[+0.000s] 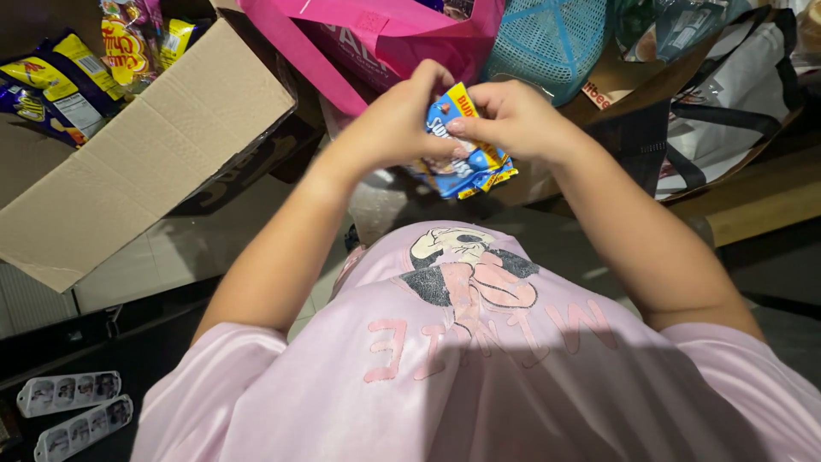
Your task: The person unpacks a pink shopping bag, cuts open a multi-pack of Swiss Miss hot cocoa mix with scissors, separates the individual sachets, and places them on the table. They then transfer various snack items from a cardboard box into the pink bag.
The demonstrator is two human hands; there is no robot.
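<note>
A small blue and yellow crinkly snack packet [462, 154] sits at chest height, pinched at its top edge between left hand [393, 124] and right hand [513, 120] (both grips closed), before an open cardboard box [145, 154] and pink bag [385, 34].

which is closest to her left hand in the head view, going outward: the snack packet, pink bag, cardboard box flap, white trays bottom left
From the left hand:
1. Blue and yellow snack packet, held in the fingers, shared with the right hand.
2. Pink bag, just above the hand.
3. Cardboard box flap, off to the left.
4. White trays, far down at the bottom left corner.
</note>
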